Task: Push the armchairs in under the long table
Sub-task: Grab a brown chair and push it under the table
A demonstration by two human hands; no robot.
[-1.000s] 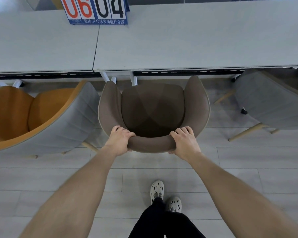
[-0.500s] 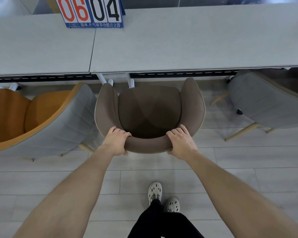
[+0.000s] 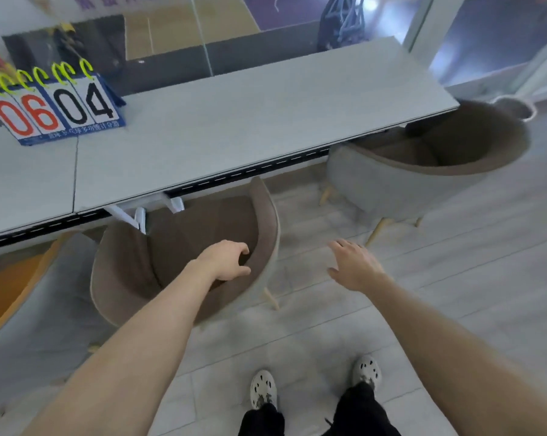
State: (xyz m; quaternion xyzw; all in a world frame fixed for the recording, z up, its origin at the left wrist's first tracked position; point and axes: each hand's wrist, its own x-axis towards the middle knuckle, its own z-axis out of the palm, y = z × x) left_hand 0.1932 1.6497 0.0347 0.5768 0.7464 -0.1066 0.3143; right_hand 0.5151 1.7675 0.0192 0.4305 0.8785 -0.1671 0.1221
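A brown armchair (image 3: 184,247) stands in front of me with its front tucked under the edge of the long grey table (image 3: 234,121). My left hand (image 3: 226,261) curls over the right part of its backrest rim, fingers on the inside and thumb on the outside. Spread open in the air, my right hand (image 3: 355,265) hovers above the floor to the right of that chair and touches nothing. Further right, a grey armchair with a brown seat (image 3: 423,174) stands turned sideways, partly under the table's end.
An orange and grey armchair (image 3: 29,297) stands at the left, close beside the brown one. A flip scoreboard (image 3: 54,108) showing 06 04 sits on the table. Behind the table is a glass wall. My feet (image 3: 264,390) are on pale floorboards.
My right hand has let go of the brown chair's backrest and moved right, opening above the floor. The left hand shifted to the rim's right part. My view swung to the right.
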